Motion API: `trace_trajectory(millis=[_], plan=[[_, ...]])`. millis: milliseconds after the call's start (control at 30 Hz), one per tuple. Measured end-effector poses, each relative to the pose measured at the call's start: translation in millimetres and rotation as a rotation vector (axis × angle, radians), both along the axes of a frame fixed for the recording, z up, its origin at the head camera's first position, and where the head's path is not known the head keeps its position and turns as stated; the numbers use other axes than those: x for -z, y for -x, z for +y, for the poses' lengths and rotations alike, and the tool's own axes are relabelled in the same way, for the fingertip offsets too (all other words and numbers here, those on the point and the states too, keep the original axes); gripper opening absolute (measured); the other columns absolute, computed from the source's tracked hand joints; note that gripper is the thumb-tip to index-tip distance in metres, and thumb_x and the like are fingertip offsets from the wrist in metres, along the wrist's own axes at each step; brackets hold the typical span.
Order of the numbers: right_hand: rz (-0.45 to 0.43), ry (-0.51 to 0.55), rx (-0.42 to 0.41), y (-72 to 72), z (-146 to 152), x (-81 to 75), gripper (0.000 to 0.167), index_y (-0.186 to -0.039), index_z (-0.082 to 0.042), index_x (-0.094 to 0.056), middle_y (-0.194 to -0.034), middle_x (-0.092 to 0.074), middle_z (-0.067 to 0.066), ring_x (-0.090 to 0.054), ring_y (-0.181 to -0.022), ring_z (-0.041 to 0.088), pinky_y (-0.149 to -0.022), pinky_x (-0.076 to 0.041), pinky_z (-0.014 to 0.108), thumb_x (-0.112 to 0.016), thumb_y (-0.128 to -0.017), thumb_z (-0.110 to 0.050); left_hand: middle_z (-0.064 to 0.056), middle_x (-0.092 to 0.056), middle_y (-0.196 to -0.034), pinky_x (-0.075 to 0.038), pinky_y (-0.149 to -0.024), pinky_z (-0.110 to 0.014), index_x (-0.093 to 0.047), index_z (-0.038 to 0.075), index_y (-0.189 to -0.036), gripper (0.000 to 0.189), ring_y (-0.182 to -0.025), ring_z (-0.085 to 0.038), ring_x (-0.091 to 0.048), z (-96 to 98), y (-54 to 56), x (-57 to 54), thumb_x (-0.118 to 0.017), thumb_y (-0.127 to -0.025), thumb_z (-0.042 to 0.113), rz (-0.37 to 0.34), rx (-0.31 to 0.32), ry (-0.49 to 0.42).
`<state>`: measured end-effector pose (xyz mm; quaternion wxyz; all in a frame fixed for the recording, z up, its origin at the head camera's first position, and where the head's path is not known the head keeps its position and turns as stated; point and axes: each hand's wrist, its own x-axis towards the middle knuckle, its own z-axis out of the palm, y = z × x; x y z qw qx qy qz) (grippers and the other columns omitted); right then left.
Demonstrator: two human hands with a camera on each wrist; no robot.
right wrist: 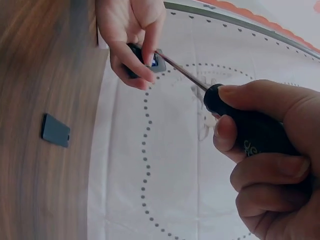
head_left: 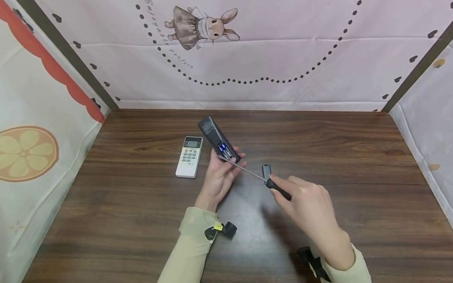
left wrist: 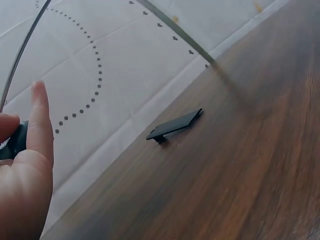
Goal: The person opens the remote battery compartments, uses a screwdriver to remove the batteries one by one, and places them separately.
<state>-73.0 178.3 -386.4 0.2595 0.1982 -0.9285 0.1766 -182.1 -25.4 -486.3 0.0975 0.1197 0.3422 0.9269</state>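
My left hand (head_left: 220,179) holds a black remote control (head_left: 213,133) back side up, its battery compartment uncovered and blue batteries (head_left: 224,149) showing inside. With my right hand (head_left: 310,205) I grip a screwdriver (right wrist: 255,125) by its black handle, fingers curled round it. The thin metal shaft (head_left: 248,172) reaches across to the near end of the remote, its tip right at the battery compartment. Between the hands, a dark battery cover (head_left: 266,172) lies on the table; the left wrist view shows this cover (left wrist: 175,125) propped slightly on a small tab.
A white remote control (head_left: 189,157) with a small screen lies face up left of my left hand. The brown wooden table (head_left: 366,160) meets printed fabric walls (head_left: 282,23) at the back and both sides.
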Motion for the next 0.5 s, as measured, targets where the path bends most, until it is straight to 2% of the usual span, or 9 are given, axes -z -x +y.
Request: trace_trajectory(millis=[233,500], plan=[[0.031,-0.007,0.029,-3.8,9.6,-5.0,0.032,-0.101,-0.022,-0.07,-0.053,-0.039,-0.013,-0.013,-0.039,0.0,-0.032,-0.013,0.018,-0.074,-0.07,-0.022,-0.02,-0.03,-0.13,-0.035,-0.096,-0.048,-0.017,0.029,-0.136,0.082,-0.113,-0.034,-0.045,-2.5,2.9,3.8,-0.035,-0.077,-0.026,0.001,-0.072,-0.024],[0.021,-0.026,0.024,-4.8,10.0,-7.2,0.031,-0.1,-0.023,-0.07,-0.06,-0.051,-0.014,-0.013,-0.04,-0.003,-0.032,-0.014,0.017,-0.074,-0.069,-0.022,-0.026,-0.024,-0.132,-0.038,-0.093,-0.048,-0.015,0.031,-0.137,0.088,-0.115,-0.038,-0.043,-3.4,4.3,3.9,-0.034,-0.074,-0.027,0.058,-0.116,0.1]])
